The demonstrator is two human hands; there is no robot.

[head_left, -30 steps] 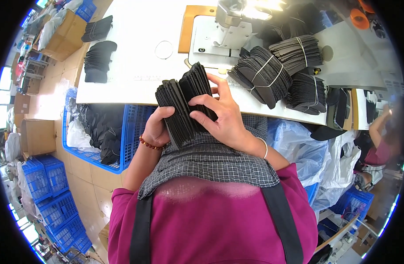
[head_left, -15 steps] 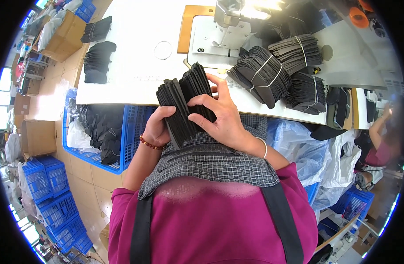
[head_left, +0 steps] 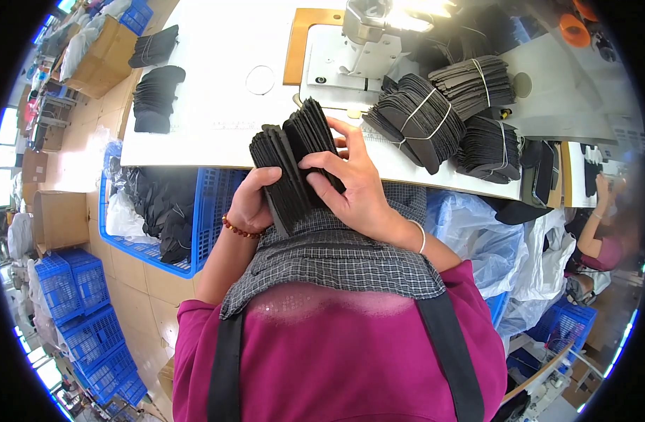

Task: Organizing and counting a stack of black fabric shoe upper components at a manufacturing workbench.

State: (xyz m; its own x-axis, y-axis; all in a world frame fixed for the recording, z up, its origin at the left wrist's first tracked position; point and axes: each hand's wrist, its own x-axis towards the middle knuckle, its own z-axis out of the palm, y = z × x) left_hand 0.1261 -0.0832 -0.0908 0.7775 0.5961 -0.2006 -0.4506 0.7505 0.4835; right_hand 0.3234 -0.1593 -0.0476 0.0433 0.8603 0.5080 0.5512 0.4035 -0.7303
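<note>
Between my two hands, over my lap at the table's front edge, is a thick stack of black fabric pieces [head_left: 279,165], parted into two portions by a gap. My left hand [head_left: 252,200] is closed round the left portion, its thumb lying on top. My right hand [head_left: 354,179] grips the right portion [head_left: 312,133], with fingers behind it and the index finger and thumb bent over its near face. Most of my left fingers are hidden under the stack.
A sewing machine [head_left: 375,53] stands on the white table [head_left: 217,84]. Tied bundles of dark pieces [head_left: 421,119] lie right of it; a loose black stack [head_left: 157,98] lies at left. A blue crate [head_left: 206,211] with black pieces is below left. Another person [head_left: 600,232] is far right.
My right thumb has drawn up closer to my index finger against the stack. The stack has shifted slightly. At the far right, the other person's arm has moved.
</note>
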